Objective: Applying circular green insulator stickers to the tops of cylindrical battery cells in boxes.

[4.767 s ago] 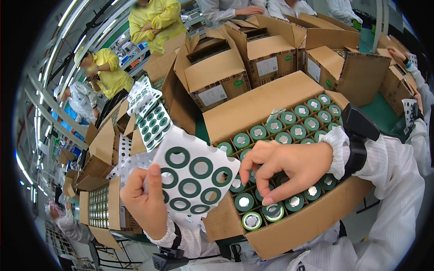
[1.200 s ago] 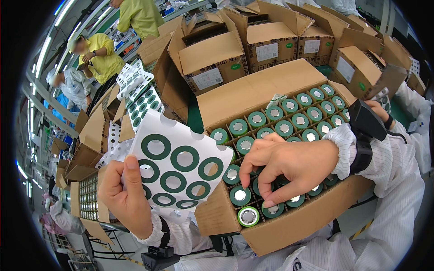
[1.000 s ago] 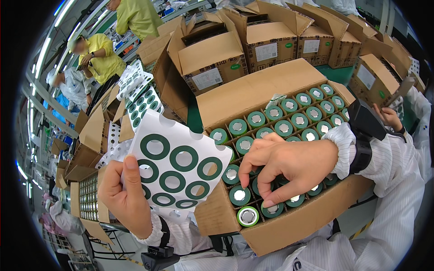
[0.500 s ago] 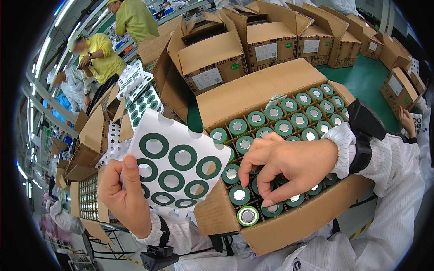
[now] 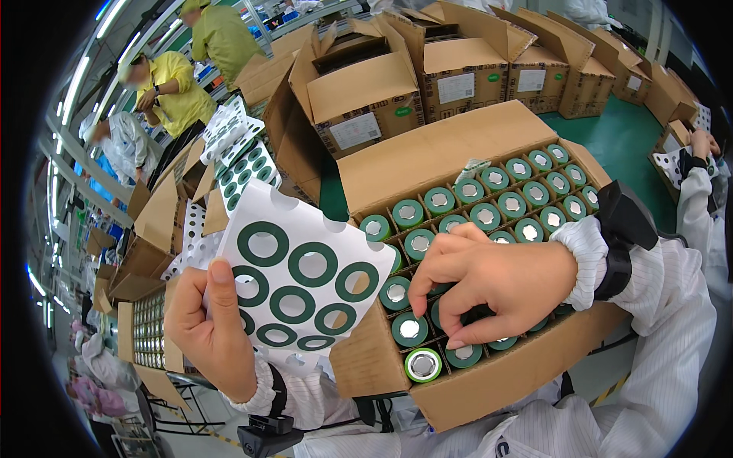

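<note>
My left hand (image 5: 217, 328) is closed on a white sheet of green ring stickers (image 5: 345, 281), thumb in front, held up at the left of an open cardboard box (image 5: 500, 389). Green-topped cylindrical battery cells (image 5: 408, 213) stand upright in the box's divider grid. Over its near left part, my right hand (image 5: 492, 286) is bent, thumb and forefinger apart. The thumb tip touches the top of a near-row cell (image 5: 463, 356); the forefinger tip is by the neighbouring cell (image 5: 409, 329). I see nothing between these fingers. The corner cell (image 5: 423, 366) has a bright green rim without a dark ring.
Several open cartons (image 5: 365, 99) line the far side above a green floor (image 5: 603, 137). More sticker sheets (image 5: 248, 172) lie at the left, above another box of cells (image 5: 149, 328). At the right edge a co-worker's hand (image 5: 701, 143) is beside a sticker sheet. People in yellow stand far left.
The view has shifted slightly. My hands keep nearly the same pose, thumb still on the near-row cell. The co-worker's arm at the right has come further into view, higher up.
</note>
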### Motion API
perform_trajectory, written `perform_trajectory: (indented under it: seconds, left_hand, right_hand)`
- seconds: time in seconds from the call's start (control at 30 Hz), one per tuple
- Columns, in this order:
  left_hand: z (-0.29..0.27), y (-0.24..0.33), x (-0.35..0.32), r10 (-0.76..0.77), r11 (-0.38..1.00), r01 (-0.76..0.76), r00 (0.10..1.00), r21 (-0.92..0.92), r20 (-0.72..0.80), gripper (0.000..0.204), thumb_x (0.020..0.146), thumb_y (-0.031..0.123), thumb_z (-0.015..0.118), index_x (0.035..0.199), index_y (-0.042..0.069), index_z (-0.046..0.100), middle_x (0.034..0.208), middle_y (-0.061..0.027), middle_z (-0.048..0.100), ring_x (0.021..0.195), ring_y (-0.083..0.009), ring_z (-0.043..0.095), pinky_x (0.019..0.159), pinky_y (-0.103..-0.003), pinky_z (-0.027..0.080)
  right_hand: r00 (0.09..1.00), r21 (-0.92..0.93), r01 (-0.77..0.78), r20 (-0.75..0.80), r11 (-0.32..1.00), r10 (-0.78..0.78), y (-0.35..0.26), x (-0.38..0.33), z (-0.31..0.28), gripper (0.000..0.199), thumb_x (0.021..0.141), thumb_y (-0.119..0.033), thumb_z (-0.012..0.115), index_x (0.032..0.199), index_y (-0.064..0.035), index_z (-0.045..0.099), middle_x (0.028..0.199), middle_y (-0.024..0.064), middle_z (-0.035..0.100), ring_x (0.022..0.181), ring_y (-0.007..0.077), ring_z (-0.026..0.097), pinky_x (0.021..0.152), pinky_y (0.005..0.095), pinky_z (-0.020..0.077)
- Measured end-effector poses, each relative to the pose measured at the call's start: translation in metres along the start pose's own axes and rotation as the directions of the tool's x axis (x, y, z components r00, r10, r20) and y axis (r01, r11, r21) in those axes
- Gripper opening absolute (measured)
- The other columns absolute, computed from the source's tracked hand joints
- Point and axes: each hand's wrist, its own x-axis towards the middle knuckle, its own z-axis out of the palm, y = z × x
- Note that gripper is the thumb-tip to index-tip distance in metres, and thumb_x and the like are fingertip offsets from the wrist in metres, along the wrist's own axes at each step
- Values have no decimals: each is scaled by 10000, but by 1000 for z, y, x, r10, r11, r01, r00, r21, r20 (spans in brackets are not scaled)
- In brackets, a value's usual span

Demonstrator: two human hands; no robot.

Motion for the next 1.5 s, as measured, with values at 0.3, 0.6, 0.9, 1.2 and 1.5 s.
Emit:
perform_trajectory:
  seconds: [0.3, 0.6, 0.9, 1.2, 1.5]
  left_hand:
    - [0, 0, -2, 8, 1000, -8, 1000, -2, -15, 350, 856, 187, 585, 596, 8, 433, 535, 28, 342, 527, -57, 264, 473, -227, 189]
    - [1, 0, -1, -3, 1000, 3, 1000, 5, -12, 347, 851, 187, 590, 594, 12, 435, 521, 28, 353, 522, -55, 272, 469, -233, 189]
    - [1, 5, -3, -15, 1000, 15, 1000, -25, 2, 338, 845, 183, 598, 602, 13, 437, 523, 34, 362, 524, -51, 276, 467, -234, 196]
    - [14, 14, -7, 21, 999, -22, 1000, -50, -7, 359, 838, 162, 606, 574, 17, 411, 485, 32, 358, 492, -43, 270, 439, -227, 185]
    - [43, 24, -18, 115, 986, -118, 993, -120, -30, 460, 808, 98, 618, 499, 32, 284, 428, 16, 265, 443, -42, 205, 392, -246, 136]
  right_hand:
    - [990, -247, 124, -39, 961, -138, -11, 2, 4, 98, 703, -149, 629, 657, -98, 559, 937, 8, 529, 899, 199, 444, 800, 389, 256]
    - [866, -733, 438, 188, 521, -464, -15, 3, 6, 143, 652, -238, 547, 689, -101, 564, 910, 0, 490, 908, 168, 439, 874, 367, 287]
    - [991, -516, -82, -135, 852, 14, -10, 3, -4, 393, 642, -406, 697, 798, -78, 546, 1023, 55, 474, 953, 224, 422, 857, 373, 305]
    - [856, -79, -126, -513, 989, 68, 5, 8, -10, 265, 771, -222, 646, 893, -24, 518, 855, 99, 540, 786, 254, 522, 713, 336, 423]
    - [842, 0, -186, -515, 983, 159, 3, 9, -6, 381, 716, -113, 663, 1009, 1, 447, 919, 131, 536, 787, 254, 540, 690, 333, 458]
